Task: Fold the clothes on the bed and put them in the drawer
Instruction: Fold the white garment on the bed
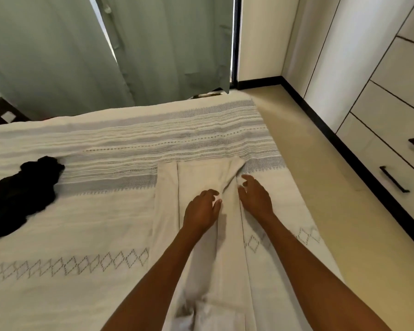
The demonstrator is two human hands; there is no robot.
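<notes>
A cream garment lies lengthwise on the bed, its long sides folded inward. My left hand rests on its middle, fingers bent and pinching a ridge of the cloth. Just to the right, my right hand hovers at the garment's right fold with fingers spread and relaxed. A crumpled black garment sits apart at the bed's left side. The drawers with dark bar handles stand along the right wall, all closed.
Green curtains hang beyond the bed's far edge. A strip of beige floor runs between the bed and the drawer unit. A dark nightstand sits at the far left.
</notes>
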